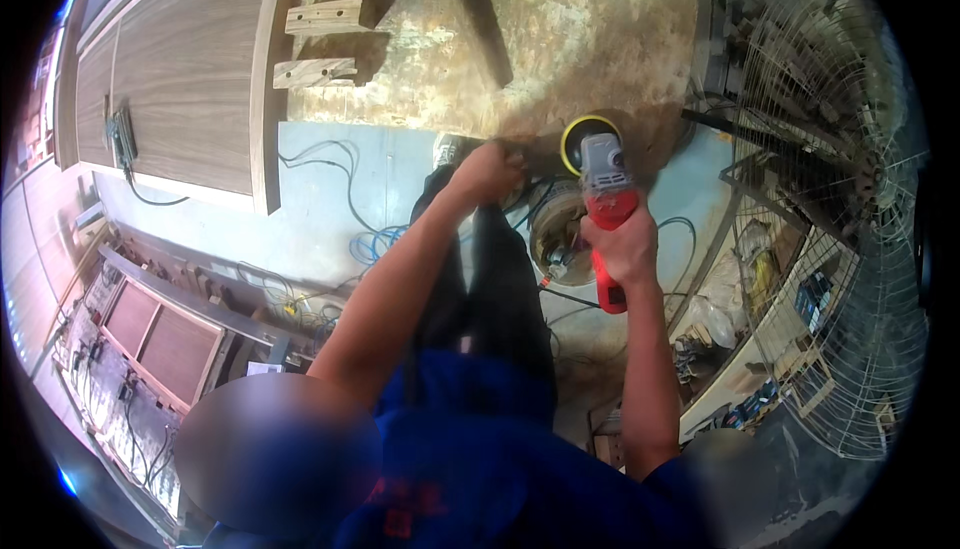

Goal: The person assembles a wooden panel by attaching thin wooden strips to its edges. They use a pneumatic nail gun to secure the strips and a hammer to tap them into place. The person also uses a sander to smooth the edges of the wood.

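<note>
My right hand (628, 246) is wrapped round the red body of a handheld power sander (612, 194), which has a grey head and a round, yellow-rimmed pad. The pad is at the near edge of a worn, stained wooden worktop (600, 39). To the left of the sander, at the same edge, my left hand (487, 174) has its fingers curled closed. What they hold, if anything, is too dark and small to make out. Several light wood blocks with drilled holes (325, 17) are lined up at the worktop's left side.
A large framed wood panel (185, 69) stands at the left, with another tool (122, 139) on it. On the right is a big wire fan guard (840, 199). Below the worktop sit a round bucket (545, 234) and blue hoses (375, 244). A reddish framed panel (160, 324) lies lower left.
</note>
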A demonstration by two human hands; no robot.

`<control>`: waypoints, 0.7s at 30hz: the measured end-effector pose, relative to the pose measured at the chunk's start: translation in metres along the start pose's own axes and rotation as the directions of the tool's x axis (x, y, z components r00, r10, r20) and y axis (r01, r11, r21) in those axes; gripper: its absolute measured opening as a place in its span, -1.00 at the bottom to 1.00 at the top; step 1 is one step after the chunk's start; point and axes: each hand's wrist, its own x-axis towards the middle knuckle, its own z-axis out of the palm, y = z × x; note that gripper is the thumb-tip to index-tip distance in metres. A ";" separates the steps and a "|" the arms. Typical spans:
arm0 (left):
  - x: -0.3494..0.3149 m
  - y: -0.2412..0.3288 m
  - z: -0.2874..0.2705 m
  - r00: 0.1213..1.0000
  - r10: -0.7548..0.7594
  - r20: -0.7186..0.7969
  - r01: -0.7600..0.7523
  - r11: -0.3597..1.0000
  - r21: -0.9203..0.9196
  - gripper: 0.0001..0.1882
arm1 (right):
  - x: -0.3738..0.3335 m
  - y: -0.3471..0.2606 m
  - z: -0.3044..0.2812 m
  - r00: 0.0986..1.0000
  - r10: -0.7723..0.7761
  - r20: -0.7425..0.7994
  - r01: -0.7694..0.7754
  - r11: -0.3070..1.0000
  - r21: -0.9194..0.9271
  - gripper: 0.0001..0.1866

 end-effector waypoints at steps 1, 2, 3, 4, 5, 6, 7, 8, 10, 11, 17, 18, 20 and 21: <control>0.000 0.003 0.001 1.000 -0.030 0.002 0.030 1.000 -0.005 -0.62 | -0.001 -0.003 0.001 1.000 -0.007 0.020 0.008 0.997 -0.078 -0.43; 0.002 0.012 0.000 0.999 -0.051 -0.002 0.051 0.999 -0.010 -0.62 | 0.000 -0.011 0.005 0.999 -0.019 0.032 0.024 0.987 -0.157 -0.42; -0.007 0.016 -0.004 0.996 0.059 0.073 -0.068 0.989 0.129 -0.62 | -0.001 -0.018 0.009 0.999 -0.029 0.042 0.038 0.971 -0.235 -0.41; -0.011 0.029 -0.010 0.988 0.137 0.076 -0.145 0.983 0.110 -0.63 | 0.003 -0.012 0.014 0.995 -0.101 0.014 0.102 0.976 -0.193 -0.38; -0.016 0.039 -0.017 0.976 0.207 0.073 -0.214 0.972 0.094 -0.63 | 0.006 -0.017 0.012 0.996 -0.088 0.019 0.090 0.975 -0.204 -0.37; -0.027 0.045 -0.020 0.979 0.204 -0.002 -0.203 0.976 -0.083 -0.64 | 0.005 -0.019 0.009 0.997 -0.069 0.039 0.075 0.975 -0.211 -0.37; -0.032 0.054 -0.027 0.986 0.165 0.013 -0.162 0.979 -0.120 -0.65 | 0.002 -0.016 0.002 0.998 -0.057 -0.005 0.055 0.978 -0.200 -0.36; -0.033 0.056 -0.031 0.991 0.130 0.013 -0.127 0.984 -0.122 -0.66 | 0.000 -0.009 -0.003 0.999 -0.039 -0.038 0.031 0.982 -0.185 -0.36; -0.030 0.048 -0.030 0.998 0.070 -0.005 -0.070 0.993 -0.098 -0.68 | 0.000 0.005 -0.012 0.997 -0.028 -0.072 0.018 0.991 -0.134 -0.35; -0.028 0.041 -0.023 0.999 0.035 -0.019 -0.037 0.996 -0.077 -0.69 | -0.001 0.016 -0.015 0.997 -0.028 -0.068 0.021 0.995 -0.101 -0.34; -0.023 0.041 -0.022 0.989 0.146 0.009 -0.147 0.988 0.045 -0.66 | -0.003 -0.010 0.003 0.998 -0.069 -0.009 0.066 0.975 -0.213 -0.38; -0.022 0.040 -0.022 0.982 0.188 -0.009 -0.188 0.981 0.042 -0.66 | -0.001 -0.015 0.007 0.996 -0.084 0.009 0.084 0.969 -0.233 -0.39; -0.020 0.028 -0.017 0.969 0.242 -0.055 -0.243 0.970 -0.003 -0.67 | 0.004 -0.008 0.002 0.997 -0.019 0.076 0.032 0.983 -0.182 -0.39; -0.024 0.042 -0.020 0.987 0.160 0.004 -0.160 0.987 -0.034 -0.65 | 0.001 -0.004 -0.007 0.992 0.085 0.090 -0.063 0.973 -0.220 -0.39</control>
